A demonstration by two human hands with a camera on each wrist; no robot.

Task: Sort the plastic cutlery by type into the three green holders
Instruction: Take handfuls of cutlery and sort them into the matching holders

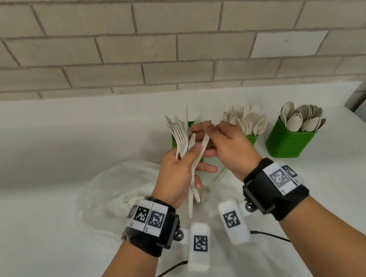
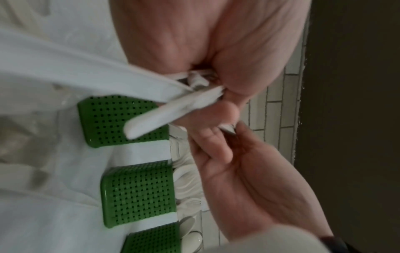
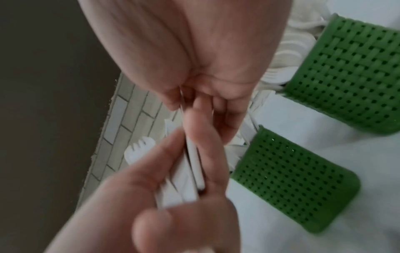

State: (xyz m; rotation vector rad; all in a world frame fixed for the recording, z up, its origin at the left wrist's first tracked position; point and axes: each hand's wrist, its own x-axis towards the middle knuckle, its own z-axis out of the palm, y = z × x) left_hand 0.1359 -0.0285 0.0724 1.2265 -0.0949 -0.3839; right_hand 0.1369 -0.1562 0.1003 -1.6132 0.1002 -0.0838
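Observation:
My left hand (image 1: 177, 170) grips a fanned bundle of white plastic cutlery (image 1: 182, 145), forks and knives together, heads up. My right hand (image 1: 221, 137) pinches one piece of that bundle (image 1: 205, 143) near its upper end. The wrist views show the same bundle (image 2: 155, 118) (image 3: 188, 176) held between both hands. Three green holders stand behind. The left holder (image 1: 190, 125) is mostly hidden by my hands, the middle holder (image 1: 252, 138) is packed with white cutlery, and the right holder (image 1: 290, 143) holds spoons.
A crumpled clear plastic bag (image 1: 118, 189) with more white cutlery lies on the white table (image 1: 29, 186) to the left of my hands. A grey brick wall (image 1: 160, 34) runs behind the holders. The table's edge falls away at the far right.

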